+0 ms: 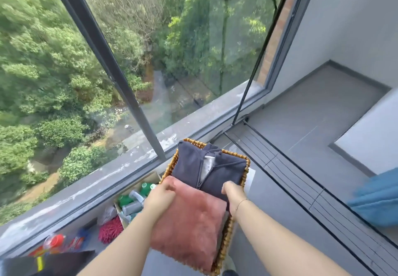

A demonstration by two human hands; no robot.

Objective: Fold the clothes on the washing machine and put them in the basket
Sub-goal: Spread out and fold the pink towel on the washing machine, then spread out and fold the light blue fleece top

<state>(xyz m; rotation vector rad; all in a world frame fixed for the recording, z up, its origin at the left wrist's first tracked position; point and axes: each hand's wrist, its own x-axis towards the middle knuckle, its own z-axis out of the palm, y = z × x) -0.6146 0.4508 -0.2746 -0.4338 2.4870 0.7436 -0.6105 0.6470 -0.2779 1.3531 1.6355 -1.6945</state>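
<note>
**Folded pink towel went into the basket**

You held the folded pink towel (189,222) over the near end of the wicker basket (244,179), beside a folded grey hoodie (189,168). Your left hand (160,200) pinched its far edge; your right hand (233,198) gripped its right corner. Soft, light and floppy by the look of it, best supported at both edges

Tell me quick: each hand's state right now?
Left hand: grips the pink towel at its far edge.
Right hand: fingers hidden behind the towel; cannot be told.
</note>
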